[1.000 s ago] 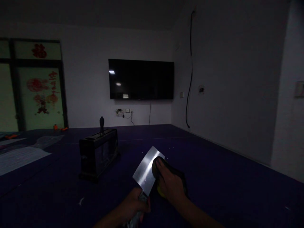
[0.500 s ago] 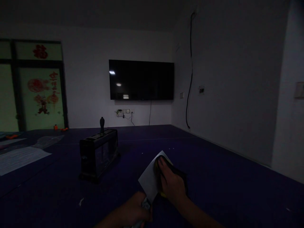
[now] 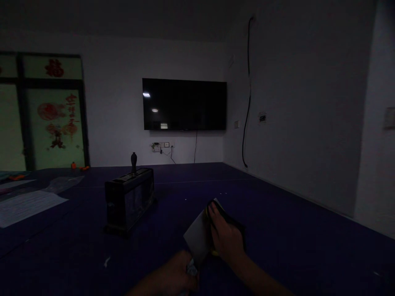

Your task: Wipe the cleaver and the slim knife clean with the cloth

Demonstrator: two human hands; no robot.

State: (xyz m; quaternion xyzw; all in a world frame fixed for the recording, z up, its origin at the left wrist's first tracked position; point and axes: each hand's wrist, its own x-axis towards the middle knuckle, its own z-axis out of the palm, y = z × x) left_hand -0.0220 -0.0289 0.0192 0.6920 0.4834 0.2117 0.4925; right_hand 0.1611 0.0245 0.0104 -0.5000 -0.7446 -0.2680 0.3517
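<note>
My left hand (image 3: 177, 273) is closed around the grey, patterned handle of what looks like a cleaver, low in the middle of the view. Its broad, pale, flat blade (image 3: 196, 238) points up and away, tilted. Against the blade's right side, my right hand (image 3: 228, 238) presses a dark cloth with a yellow edge (image 3: 240, 227). The fingers of that hand lie close together over the cloth and hide part of the blade. Dim light blurs the finer detail of both things.
A black box-shaped holder (image 3: 131, 201) stands left of my hands, a dark rounded handle (image 3: 133, 162) upright on top. Printed paper (image 3: 31, 207) and clear plastic (image 3: 63, 183) lie on the dark blue table (image 3: 293, 230). Small orange things (image 3: 73, 165) sit at the far left edge.
My right hand and the cloth have shifted slightly right along the blade. The blade has tilted a little and looks greyer. The camera view has moved very slightly.
</note>
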